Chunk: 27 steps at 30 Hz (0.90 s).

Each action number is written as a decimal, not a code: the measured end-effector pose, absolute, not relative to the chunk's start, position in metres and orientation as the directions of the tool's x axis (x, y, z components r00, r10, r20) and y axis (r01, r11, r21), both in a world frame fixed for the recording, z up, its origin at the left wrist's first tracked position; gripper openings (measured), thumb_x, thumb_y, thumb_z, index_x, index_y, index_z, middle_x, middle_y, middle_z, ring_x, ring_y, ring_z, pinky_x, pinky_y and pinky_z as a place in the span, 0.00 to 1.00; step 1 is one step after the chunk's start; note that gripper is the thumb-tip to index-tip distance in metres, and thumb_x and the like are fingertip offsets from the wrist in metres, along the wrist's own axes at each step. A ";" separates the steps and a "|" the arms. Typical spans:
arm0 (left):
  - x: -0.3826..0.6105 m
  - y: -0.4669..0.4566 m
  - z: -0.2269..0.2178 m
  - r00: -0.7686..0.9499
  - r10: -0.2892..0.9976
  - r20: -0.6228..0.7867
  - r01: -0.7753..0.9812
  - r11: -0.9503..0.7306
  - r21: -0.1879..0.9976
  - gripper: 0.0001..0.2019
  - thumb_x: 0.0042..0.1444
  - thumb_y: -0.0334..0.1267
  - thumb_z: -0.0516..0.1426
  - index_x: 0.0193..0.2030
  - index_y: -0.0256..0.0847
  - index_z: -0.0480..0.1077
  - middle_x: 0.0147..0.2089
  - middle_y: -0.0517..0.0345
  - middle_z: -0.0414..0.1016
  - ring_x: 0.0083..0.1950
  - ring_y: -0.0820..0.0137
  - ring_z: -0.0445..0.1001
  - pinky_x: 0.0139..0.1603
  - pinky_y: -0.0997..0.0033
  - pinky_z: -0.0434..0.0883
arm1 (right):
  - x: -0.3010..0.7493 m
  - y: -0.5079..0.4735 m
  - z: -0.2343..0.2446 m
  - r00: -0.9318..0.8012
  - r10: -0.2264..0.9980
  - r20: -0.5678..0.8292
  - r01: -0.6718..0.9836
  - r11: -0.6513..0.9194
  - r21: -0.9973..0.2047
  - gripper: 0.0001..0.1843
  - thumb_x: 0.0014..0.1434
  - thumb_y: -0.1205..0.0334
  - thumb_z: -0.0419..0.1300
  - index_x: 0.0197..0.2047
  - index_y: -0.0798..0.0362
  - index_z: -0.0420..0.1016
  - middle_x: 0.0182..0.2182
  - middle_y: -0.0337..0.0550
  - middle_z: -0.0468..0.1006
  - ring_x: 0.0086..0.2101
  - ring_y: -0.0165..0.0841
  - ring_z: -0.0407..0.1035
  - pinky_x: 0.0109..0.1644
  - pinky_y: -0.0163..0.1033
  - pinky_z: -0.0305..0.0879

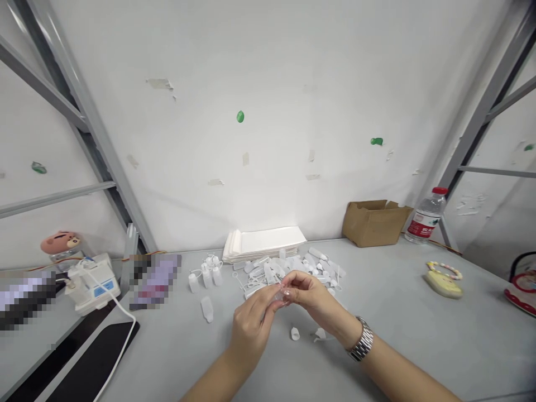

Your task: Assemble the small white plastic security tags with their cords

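Note:
My left hand (253, 318) is closed around a small translucent plastic bottle (278, 299), mostly hidden by the fingers. Pinched at the same bottle's upper end are the fingertips of my right hand (307, 293); whether a small part sits between them is hidden. Just beyond both hands spreads a loose pile of small white squeeze bottles and looped caps (299, 267). To the left, several capped bottles (206, 276) stand upright in a group. One bottle (206, 309) lies flat nearer to me. Below my right hand rest two white caps, one (295, 334) beside the other (320, 334).
Against the wall lies a stack of white trays or sheets (268, 243). A cardboard box (372, 224) and a red-capped water bottle (427, 218) stand at the back right. A yellow item (443, 285) and bead bracelet (444, 270) lie right; a power strip (94, 285) with cables is left.

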<state>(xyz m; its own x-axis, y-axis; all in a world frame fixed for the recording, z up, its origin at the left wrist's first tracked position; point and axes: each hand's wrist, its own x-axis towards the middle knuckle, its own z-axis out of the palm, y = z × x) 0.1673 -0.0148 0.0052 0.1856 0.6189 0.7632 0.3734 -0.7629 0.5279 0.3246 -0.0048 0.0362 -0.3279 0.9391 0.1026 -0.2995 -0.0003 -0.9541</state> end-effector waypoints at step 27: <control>0.176 -0.019 0.013 0.000 0.953 0.302 0.078 -0.301 0.950 0.17 0.49 0.39 0.56 0.46 0.44 0.62 0.45 0.52 0.75 0.44 0.63 0.75 0.40 0.65 0.75 | 0.316 -0.009 0.036 -0.227 0.961 0.159 -0.238 0.103 -0.966 0.13 0.44 0.59 0.66 0.33 0.52 0.71 0.22 0.33 0.69 0.25 0.27 0.65 0.33 0.36 0.62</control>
